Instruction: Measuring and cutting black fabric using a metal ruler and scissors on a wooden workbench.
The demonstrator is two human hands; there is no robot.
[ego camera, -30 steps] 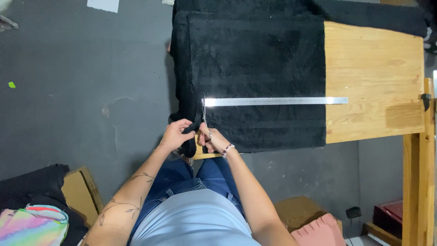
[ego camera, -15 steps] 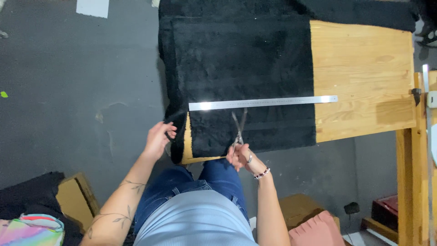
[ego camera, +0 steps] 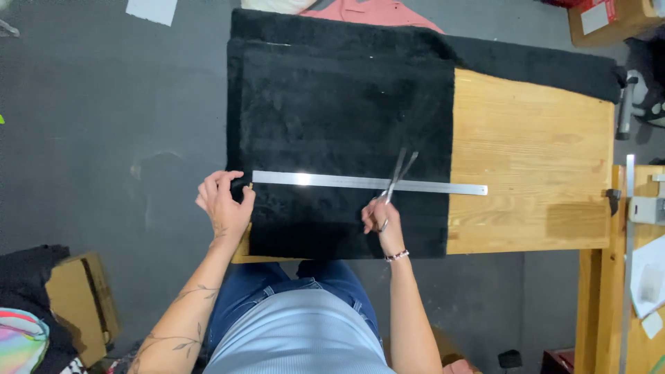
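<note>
A thick black fabric (ego camera: 339, 118) covers the left part of a wooden table (ego camera: 533, 152). A long metal ruler (ego camera: 332, 181) lies across the fabric from its left edge onto the bare wood. My left hand (ego camera: 223, 204) grips the fabric's left edge beside the ruler's end. My right hand (ego camera: 377, 216) holds a pair of scissors (ego camera: 398, 173), whose blades are parted and point away from me across the ruler near the fabric's middle.
A dark grey floor surrounds the table. A second wooden bench (ego camera: 634, 263) with metal fittings stands at the right. A cardboard box (ego camera: 73, 298) and colourful cloth (ego camera: 21, 343) sit at lower left. Pink cloth (ego camera: 377, 14) lies beyond the table.
My right hand has carried the scissors from the fabric's left edge rightward to the middle of the ruler. My left hand stays at the left edge, and the view has shifted.
</note>
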